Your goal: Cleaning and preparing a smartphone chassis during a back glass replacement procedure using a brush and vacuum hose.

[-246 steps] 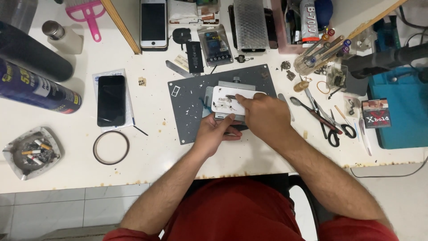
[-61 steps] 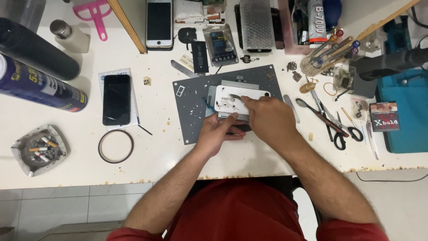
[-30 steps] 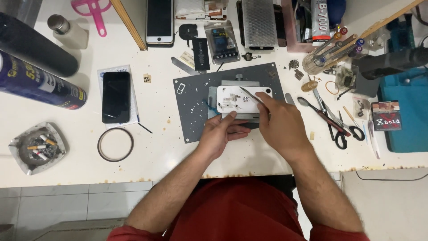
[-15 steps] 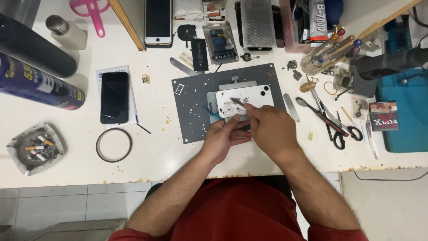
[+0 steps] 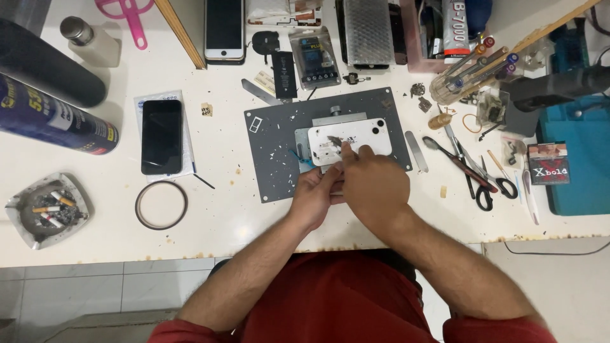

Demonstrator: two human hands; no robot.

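Head view looks straight down on my two hands at work over a white phone back [image 5: 351,141], which lies face-down on a metal fixture plate [image 5: 330,121] set on a grey work mat [image 5: 279,152]. My right hand [image 5: 375,184] covers the near edge of the phone back, its fingers drawn together and one fingertip pressing on the white shell close to a patch of dark debris [image 5: 335,140] (whether a tool sits between those fingers I cannot tell). My left hand [image 5: 316,195] lies just beside the right one, touching it, fingers curled against the near edge of the plate; what, if anything, it pinches is hidden.

Beyond my grip, past the mat's far edge, lie a packaged battery [image 5: 314,58] and a ribbed metal block [image 5: 368,30]. Out past my right hand a thin metal pry blade [image 5: 416,151] lies just off the mat, with black-handled scissors [image 5: 492,187] farther off and a teal box [image 5: 581,159] beyond those. Out past my left hand, well apart on the white tabletop [image 5: 222,216], a dark phone [image 5: 161,136] rests screen-up on a white card, a ring of tape [image 5: 161,205] lies nearer me, and an ashtray [image 5: 47,209] sits farthest out.
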